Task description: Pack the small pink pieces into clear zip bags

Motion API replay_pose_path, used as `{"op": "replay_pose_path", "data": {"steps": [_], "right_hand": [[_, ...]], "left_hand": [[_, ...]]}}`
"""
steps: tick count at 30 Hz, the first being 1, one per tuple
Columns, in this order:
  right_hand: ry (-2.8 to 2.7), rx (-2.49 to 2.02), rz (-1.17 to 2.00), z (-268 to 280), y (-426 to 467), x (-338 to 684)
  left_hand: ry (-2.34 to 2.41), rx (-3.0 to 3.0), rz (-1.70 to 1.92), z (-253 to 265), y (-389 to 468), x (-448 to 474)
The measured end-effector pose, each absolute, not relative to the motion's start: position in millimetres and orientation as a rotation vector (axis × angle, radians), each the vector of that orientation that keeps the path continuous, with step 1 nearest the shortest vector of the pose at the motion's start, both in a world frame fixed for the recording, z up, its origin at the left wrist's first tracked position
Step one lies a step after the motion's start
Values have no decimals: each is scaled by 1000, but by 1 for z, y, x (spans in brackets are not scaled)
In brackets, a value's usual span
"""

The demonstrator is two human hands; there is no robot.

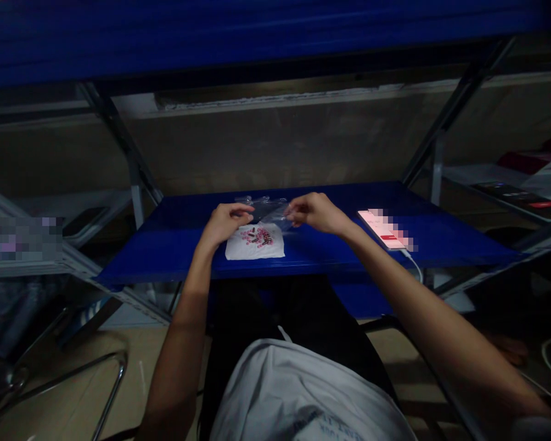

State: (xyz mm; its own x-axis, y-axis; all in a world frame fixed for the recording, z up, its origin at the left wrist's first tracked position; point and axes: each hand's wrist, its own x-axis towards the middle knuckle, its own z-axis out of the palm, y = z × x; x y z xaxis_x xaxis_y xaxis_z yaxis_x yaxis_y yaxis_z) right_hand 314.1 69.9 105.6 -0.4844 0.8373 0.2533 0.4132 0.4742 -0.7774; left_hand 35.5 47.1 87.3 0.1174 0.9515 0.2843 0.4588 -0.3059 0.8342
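My right hand (316, 212) pinches a clear, crinkled plastic bag (275, 214) between its thumb and fingers, above the blue shelf. Facing it, my left hand (229, 220) is curled with thumb and forefinger drawn together at the bag's left side; what lies between those fingertips is too small to make out. Just below both hands lies a white tissue (239, 250), flat near the shelf's front edge. A loose heap of small pink beads (261, 233) and dark, short pieces (267, 239) rests on it. Clear rounded plastic shapes (265, 199) show behind the bag.
A lit phone (382, 229) with a white cable (414, 264) lies on the blue shelf (188, 239) to the right. Another blue shelf (257, 37) hangs overhead, between grey metal posts. Below left stands a chair's metal frame (114, 386).
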Motion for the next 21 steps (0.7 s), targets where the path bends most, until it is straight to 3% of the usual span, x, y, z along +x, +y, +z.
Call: {"op": "replay_pose_path", "data": {"steps": [4,9,21], "right_hand": [[-2618,-937,485,138,84,267],[-2884,-862,144,142,95,228],[-2943,-1025,73,138,96,211]], "left_hand": [[1458,1975,811,81,49,22],[1640,2091,691,71,52,21],[1699,1923,761,53,59,27]]}}
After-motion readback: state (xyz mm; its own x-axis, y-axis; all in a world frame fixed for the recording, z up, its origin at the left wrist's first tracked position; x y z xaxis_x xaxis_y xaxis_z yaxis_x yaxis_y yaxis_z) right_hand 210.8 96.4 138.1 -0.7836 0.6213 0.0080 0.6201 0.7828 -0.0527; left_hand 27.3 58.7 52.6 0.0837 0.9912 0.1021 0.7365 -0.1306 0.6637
